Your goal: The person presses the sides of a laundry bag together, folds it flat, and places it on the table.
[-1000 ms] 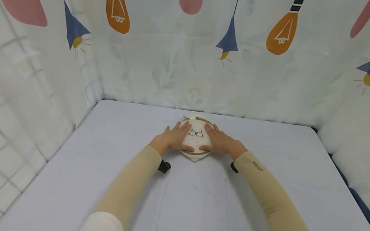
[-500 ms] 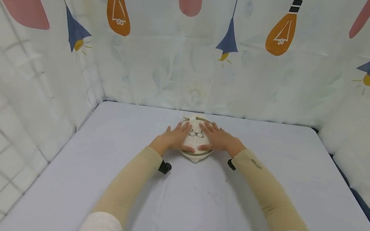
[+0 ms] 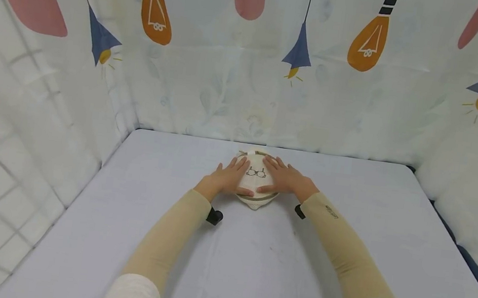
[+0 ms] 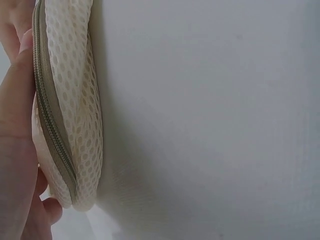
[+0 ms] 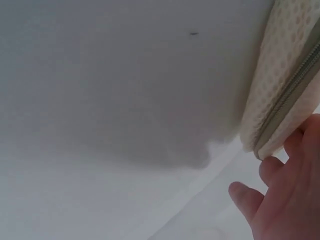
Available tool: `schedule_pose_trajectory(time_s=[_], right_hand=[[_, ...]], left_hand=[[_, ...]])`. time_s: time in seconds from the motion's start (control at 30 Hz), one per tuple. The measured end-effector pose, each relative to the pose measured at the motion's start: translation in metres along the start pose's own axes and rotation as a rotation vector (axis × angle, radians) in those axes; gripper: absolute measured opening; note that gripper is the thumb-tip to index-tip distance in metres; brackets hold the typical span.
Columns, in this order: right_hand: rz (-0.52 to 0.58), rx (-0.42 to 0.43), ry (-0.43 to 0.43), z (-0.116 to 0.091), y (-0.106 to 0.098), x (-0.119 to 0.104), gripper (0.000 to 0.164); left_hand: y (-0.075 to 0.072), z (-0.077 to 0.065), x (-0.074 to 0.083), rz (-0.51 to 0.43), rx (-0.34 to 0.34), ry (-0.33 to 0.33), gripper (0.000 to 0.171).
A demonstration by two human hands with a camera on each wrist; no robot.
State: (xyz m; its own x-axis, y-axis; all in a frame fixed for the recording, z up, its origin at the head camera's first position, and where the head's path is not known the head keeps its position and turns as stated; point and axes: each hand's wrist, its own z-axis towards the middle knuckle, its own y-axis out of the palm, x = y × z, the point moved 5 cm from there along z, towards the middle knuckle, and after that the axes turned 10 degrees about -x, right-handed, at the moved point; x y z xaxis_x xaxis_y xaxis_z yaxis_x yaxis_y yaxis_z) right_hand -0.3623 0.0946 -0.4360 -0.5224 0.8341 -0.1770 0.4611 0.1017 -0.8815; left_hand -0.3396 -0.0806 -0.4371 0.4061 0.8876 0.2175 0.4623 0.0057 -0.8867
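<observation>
A round cream mesh laundry bag [image 3: 254, 183] lies near the far side of the table, printed with a pair of black glasses. My left hand [image 3: 227, 177] rests on its left part, fingers spread and straight. From the other side, my right hand [image 3: 286, 178] lies over the right part with fingers extended. Both thumbs point inward across the fabric, apart from each other. An olive zipper [image 4: 47, 107] runs round the bag's edge in the left wrist view, looking closed along the stretch that shows. Honeycomb mesh [image 5: 272, 75] bulges below the zipper in the right wrist view.
A white cloth covers the table [image 3: 242, 268]. Behind it hangs a pale curtain [image 3: 237, 94] printed with lamps and bulbs, which also closes off the left and right sides. A black wrist camera [image 3: 214, 216] sits under the left wrist.
My right hand has slid slightly inward over the bag compared with one second ago. The left hand stays in place on it, and the head view shifts a little.
</observation>
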Motion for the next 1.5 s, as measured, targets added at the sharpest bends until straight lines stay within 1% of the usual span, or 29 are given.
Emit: schedule_pose_trajectory(time_s=[0.13, 0.3, 0.47, 0.67, 0.9, 1.0, 1.23, 1.37, 1.5], right_hand=[[0.061, 0.0, -0.029, -0.006, 0.005, 0.004, 0.106], [0.114, -0.032, -0.04, -0.016, 0.008, 0.007, 0.104], [0.15, -0.034, -0.06, -0.023, 0.011, 0.007, 0.105], [0.13, -0.04, -0.049, -0.023, 0.015, 0.008, 0.106], [0.168, -0.066, -0.028, -0.021, 0.018, 0.008, 0.106], [0.171, -0.082, -0.011, -0.02, 0.02, 0.009, 0.106], [0.155, -0.089, 0.011, -0.018, 0.019, 0.01, 0.107], [0.138, -0.082, 0.012, -0.019, 0.016, 0.01, 0.106], [0.101, -0.044, -0.002, -0.02, 0.012, 0.008, 0.104]], left_hand=[[0.002, -0.001, 0.002, -0.012, 0.002, -0.007, 0.109], [0.006, -0.006, -0.002, -0.046, 0.003, -0.019, 0.106], [0.009, -0.011, -0.005, -0.072, 0.007, -0.006, 0.11], [0.011, -0.013, -0.005, -0.048, 0.004, 0.004, 0.112], [0.013, -0.012, -0.004, -0.044, -0.008, -0.005, 0.112], [0.014, -0.011, -0.003, -0.037, -0.012, -0.006, 0.113], [0.012, -0.009, -0.002, -0.027, -0.026, -0.005, 0.114], [0.009, -0.009, -0.003, -0.029, -0.042, 0.007, 0.111], [0.004, -0.011, -0.003, -0.045, -0.036, 0.018, 0.109]])
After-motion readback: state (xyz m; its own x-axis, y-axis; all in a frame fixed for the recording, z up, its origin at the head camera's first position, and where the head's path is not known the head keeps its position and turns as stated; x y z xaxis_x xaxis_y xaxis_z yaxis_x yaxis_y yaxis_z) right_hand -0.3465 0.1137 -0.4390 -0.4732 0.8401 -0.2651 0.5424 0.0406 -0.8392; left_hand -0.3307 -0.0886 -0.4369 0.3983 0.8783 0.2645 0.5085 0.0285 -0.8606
